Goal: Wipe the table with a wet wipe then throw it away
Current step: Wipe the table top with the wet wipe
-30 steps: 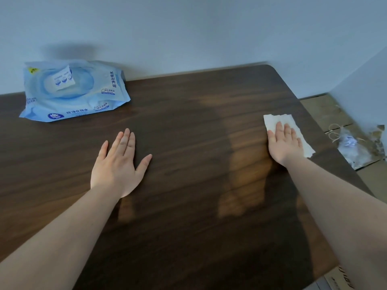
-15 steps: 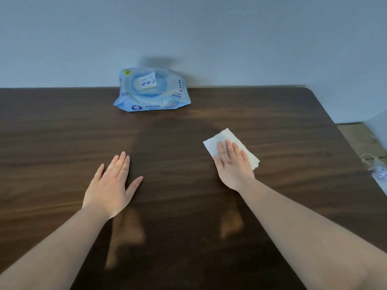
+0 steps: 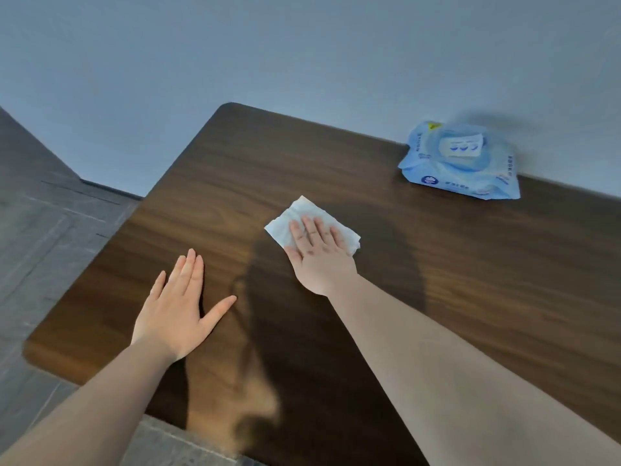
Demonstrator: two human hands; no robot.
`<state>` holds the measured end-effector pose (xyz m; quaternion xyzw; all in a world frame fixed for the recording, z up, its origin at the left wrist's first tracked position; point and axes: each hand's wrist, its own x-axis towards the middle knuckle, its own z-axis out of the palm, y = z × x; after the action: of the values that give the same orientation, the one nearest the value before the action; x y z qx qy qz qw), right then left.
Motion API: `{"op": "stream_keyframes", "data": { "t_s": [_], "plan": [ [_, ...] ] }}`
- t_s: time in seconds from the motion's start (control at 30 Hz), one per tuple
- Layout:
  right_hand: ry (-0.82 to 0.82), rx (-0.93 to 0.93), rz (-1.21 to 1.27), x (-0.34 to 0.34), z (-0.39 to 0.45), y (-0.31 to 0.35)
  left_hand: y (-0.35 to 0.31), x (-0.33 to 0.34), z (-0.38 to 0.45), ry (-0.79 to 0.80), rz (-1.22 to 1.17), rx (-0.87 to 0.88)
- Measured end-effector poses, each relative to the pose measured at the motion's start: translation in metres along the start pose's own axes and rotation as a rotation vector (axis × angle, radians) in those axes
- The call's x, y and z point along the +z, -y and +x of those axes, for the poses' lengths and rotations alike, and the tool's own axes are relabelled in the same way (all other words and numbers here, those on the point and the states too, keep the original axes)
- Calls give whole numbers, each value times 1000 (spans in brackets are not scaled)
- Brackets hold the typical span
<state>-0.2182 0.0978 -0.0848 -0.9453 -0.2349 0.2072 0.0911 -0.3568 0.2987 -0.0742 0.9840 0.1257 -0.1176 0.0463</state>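
1. We are in the wiping step: our right hand point(image 3: 319, 260) lies flat on the wet wipe point(image 3: 304, 218), pressing it against the counter point(image 3: 470, 280), roughly mid-surface and a little toward the far edge.

2. The fingers point(image 3: 316, 232) of that hand are spread and extended, not curled; they grip nothing and simply pin the wipe down by palm and finger pressure. Our left hand point(image 3: 178, 311) rests open and flat on the bare wood, near and to the left, holding nothing and seemingly just bracing us.

3. To wipe well, we judge it best to keep even pressure under the whole palm so the sheet slides with the hand and does not bunch or slip out from beneath the fingers.

4. We would work in overlapping passes along the grain, reaching the rounded far-left corner and the near edge, and lift the left hand so the patch beneath it is covered too.

5. The strip around the blue pack of wipes point(image 3: 460, 163), far right against the wall, needs a pass as well; the pack may need moving.

6. The wipe is white, thin and slightly crumpled, folded to a rough rectangle, its far and left corners showing beyond the fingers. It looks limp, likely to cling to the wood.

7. No bin is visible, so where to throw it we cannot tell.
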Motion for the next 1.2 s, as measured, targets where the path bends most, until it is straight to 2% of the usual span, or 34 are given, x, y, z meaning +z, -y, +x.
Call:
{"op": "stream_keyframes", "data": {
  "t_s": [0.33, 0.5, 0.67, 0.8, 0.93, 1.1, 1.2],
  "plan": [
    [37, -246, -72, 2, 96, 126, 8, 4, 3, -88, -75, -29],
    [20, -334, -124, 7, 120, 154, 11, 10, 5, -87, -84, -28],
    [13, -346, -144, 8, 124, 155, 9, 9, 3, -105, -79, -20],
    [20, -344, -121, 9, 111, 143, 8, 7, 2, -117, -68, -4],
    [40, -305, -104, 5, 78, 103, 5, 4, 3, -42, -47, 6],
    [32, -134, -39, -6, 31, 23, -3, -1, -1, 8, 97, 29],
    [6, -8, -22, -13, -1, -31, -40, -3, -3, 19, 111, 114]
  ]
}}
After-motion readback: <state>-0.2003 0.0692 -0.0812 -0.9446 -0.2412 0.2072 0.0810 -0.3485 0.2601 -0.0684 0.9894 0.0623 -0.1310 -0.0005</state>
